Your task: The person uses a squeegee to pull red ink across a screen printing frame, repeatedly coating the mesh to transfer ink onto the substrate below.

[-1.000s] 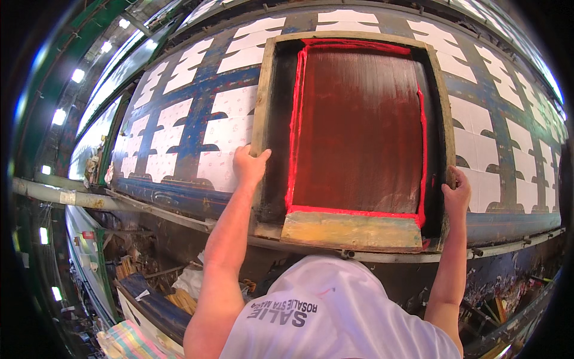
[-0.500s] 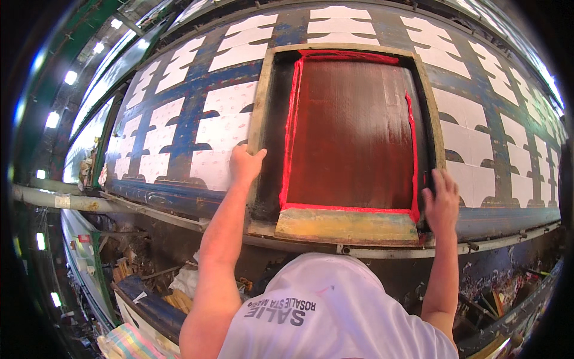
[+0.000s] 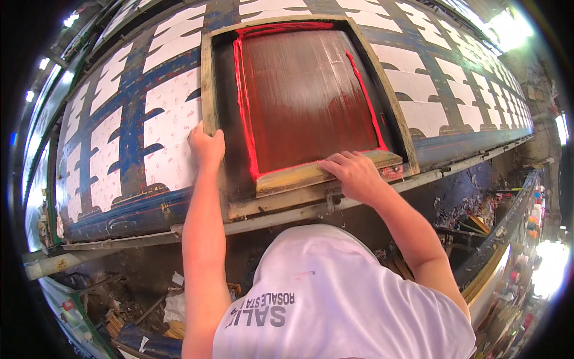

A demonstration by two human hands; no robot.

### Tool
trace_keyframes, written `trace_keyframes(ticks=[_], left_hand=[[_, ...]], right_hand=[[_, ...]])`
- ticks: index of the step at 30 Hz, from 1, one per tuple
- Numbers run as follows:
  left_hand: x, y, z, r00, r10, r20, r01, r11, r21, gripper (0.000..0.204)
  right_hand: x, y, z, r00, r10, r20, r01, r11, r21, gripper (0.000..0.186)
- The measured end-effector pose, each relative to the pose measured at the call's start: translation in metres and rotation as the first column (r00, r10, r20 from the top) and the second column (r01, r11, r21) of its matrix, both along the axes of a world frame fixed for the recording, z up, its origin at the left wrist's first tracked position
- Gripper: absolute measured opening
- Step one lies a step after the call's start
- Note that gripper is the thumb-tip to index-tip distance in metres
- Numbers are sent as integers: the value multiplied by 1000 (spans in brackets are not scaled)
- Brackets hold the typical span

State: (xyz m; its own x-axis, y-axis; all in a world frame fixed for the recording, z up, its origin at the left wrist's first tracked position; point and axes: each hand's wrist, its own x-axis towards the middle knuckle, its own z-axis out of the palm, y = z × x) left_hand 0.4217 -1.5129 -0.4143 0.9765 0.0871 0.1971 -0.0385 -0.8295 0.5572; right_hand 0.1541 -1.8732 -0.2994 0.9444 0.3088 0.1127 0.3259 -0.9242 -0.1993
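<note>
Left hand [image 3: 207, 146] grips brown wooden rectangular frame [image 3: 208, 78]; right hand [image 3: 354, 175] grasps yellowish wooden bar [image 3: 287, 181]. White notched left-side sheets [image 3: 173, 102] red-marked, likely done; right-side sheets [image 3: 412, 88] look blank, likely pending.

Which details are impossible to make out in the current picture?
All in the head view:
- What lies beneath the frame: hidden by its dark screen.
- The right hand's thumb, so grip or mere rest on the bar: hidden by the hand itself.
- The shirt's lower part: cut off by the bottom edge.
</note>
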Motion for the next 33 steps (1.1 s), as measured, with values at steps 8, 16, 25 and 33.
trace_keyframes(ticks=[8, 16, 25, 33], left_hand=[[-6, -5, 12, 998, -14, -55, 11, 999, -50, 65], [-8, -9, 11, 997, -59, -58, 60, 998, 17, 50], [-6, -7, 2, 991, -92, 93, 92, 996, 8, 46], [-11, -15, 13, 992, -93, 85, 86, 993, 82, 45]], right_hand=[[9, 11, 27, 962, -101, -254, 93, 995, -42, 47], [-22, 34, -5, 987, -146, -67, 142, 988, -58, 57], [100, -1, -49, 968, -113, 222, 126, 991, -46, 50], [304, -65, -70, 962, -102, 255, 131, 986, -101, 43]])
